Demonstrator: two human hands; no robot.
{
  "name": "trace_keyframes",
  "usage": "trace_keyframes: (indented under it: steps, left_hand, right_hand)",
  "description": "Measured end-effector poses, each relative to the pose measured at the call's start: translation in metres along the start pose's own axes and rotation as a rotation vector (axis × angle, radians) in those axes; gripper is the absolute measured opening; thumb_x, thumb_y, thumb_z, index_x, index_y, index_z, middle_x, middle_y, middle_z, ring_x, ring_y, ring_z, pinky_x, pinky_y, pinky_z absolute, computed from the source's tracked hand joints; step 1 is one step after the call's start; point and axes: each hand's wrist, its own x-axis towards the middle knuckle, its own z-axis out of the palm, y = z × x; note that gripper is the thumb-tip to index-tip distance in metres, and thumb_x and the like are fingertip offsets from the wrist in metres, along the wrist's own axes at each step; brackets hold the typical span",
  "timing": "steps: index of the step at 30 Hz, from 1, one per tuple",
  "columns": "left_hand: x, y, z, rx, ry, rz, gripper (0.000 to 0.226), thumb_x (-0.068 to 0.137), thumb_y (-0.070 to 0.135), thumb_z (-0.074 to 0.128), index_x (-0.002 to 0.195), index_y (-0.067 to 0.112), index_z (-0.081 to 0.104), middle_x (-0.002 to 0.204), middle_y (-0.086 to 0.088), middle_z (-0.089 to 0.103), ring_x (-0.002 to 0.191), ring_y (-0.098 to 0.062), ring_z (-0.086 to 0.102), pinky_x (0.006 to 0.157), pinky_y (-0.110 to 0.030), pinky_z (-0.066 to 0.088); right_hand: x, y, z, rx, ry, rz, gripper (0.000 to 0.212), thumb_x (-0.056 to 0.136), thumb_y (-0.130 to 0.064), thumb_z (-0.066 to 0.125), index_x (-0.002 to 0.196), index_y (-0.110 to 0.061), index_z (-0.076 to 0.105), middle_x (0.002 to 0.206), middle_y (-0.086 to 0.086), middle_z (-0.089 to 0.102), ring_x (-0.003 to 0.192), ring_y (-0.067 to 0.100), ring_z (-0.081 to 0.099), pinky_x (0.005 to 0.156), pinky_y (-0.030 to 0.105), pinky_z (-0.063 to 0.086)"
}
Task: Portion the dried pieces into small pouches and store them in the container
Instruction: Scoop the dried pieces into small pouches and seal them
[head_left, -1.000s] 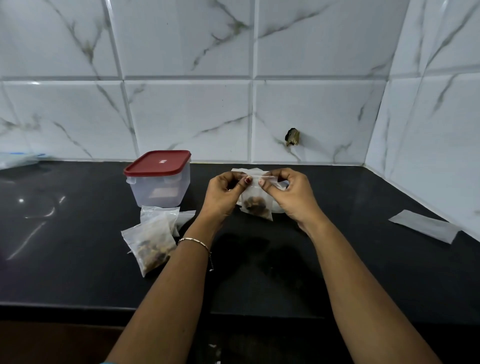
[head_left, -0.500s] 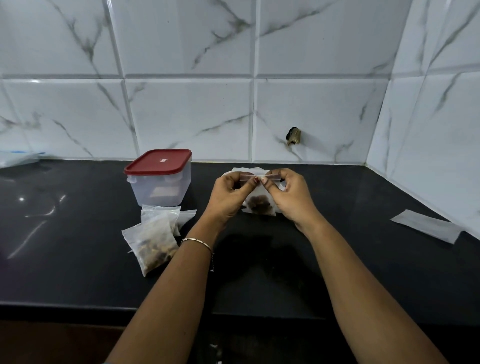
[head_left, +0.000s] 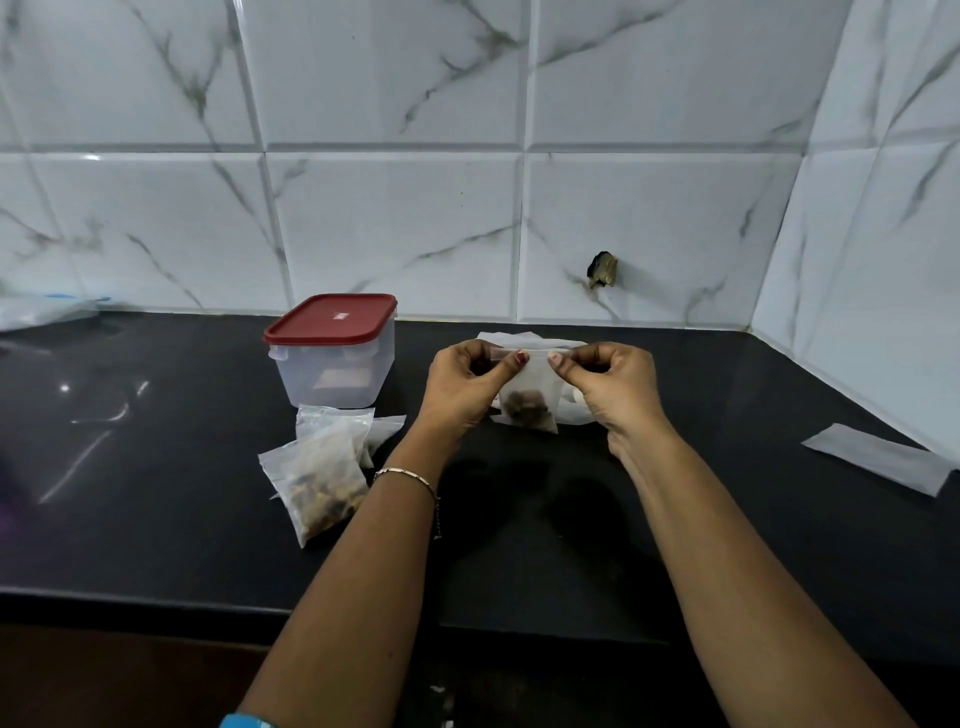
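A small clear pouch (head_left: 530, 402) with brown dried pieces at its bottom hangs upright above the black counter (head_left: 156, 519). My left hand (head_left: 462, 387) pinches the left part of its top strip and my right hand (head_left: 613, 387) pinches the right part. A clear plastic container (head_left: 332, 364) with a red lid, shut, stands to the left of my hands. In front of it lies a larger bag of dried pieces (head_left: 319, 480) on top of other clear pouches (head_left: 332, 418).
More empty white pouches (head_left: 524, 338) lie on the counter behind my hands. A flat white strip (head_left: 878, 462) lies at the right near the tiled corner wall. A crumpled plastic bag (head_left: 41, 312) sits at the far left. The counter's front edge runs below my forearms.
My hands have spread slightly apart along the pouch's top strip, which now stretches straight between them. The pouch hangs a little more squarely.
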Motion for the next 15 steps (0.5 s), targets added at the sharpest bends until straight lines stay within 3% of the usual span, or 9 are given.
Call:
trace_keyframes:
  steps: [5, 9, 12, 15]
  left_hand:
    - [-0.003, 0.001, -0.004, 0.005, 0.014, -0.003, 0.008, 0.085, 0.014, 0.073, 0.079, 0.011, 0.067, 0.076, 0.001, 0.067, 0.075, -0.008, 0.063, 0.071, -0.019, 0.050]
    - [-0.010, 0.008, -0.007, 0.050, -0.002, -0.002, 0.011, 0.089, 0.015, 0.067, 0.078, 0.015, 0.068, 0.076, -0.001, 0.067, 0.078, -0.012, 0.062, 0.075, -0.023, 0.051]
    - [-0.020, 0.014, -0.015, 0.058, 0.022, -0.028, 0.013, 0.091, 0.016, 0.066, 0.078, 0.016, 0.068, 0.076, -0.001, 0.067, 0.076, -0.012, 0.061, 0.072, -0.024, 0.052]
    - [-0.032, 0.026, -0.032, 0.162, 0.085, -0.006, 0.011, 0.088, 0.020, 0.070, 0.079, 0.015, 0.069, 0.076, -0.005, 0.068, 0.072, -0.013, 0.059, 0.065, -0.025, 0.048]
  right_hand:
    - [-0.003, -0.001, 0.001, 0.015, -0.020, -0.010, 0.007, 0.082, -0.013, 0.076, 0.077, -0.015, 0.072, 0.077, 0.000, 0.069, 0.073, 0.009, 0.063, 0.081, 0.032, 0.056]
    - [-0.006, -0.004, 0.002, -0.031, 0.009, -0.064, 0.016, 0.079, -0.015, 0.079, 0.073, -0.024, 0.068, 0.085, 0.000, 0.070, 0.077, 0.014, 0.065, 0.080, 0.042, 0.058]
    - [-0.015, -0.008, 0.006, -0.091, -0.006, -0.144, 0.012, 0.080, -0.019, 0.078, 0.078, -0.024, 0.068, 0.088, -0.003, 0.071, 0.077, 0.012, 0.067, 0.080, 0.041, 0.058]
    - [-0.030, -0.012, 0.020, -0.140, -0.077, -0.151, 0.007, 0.089, -0.025, 0.068, 0.083, -0.024, 0.064, 0.079, -0.007, 0.070, 0.070, 0.012, 0.066, 0.078, 0.041, 0.057]
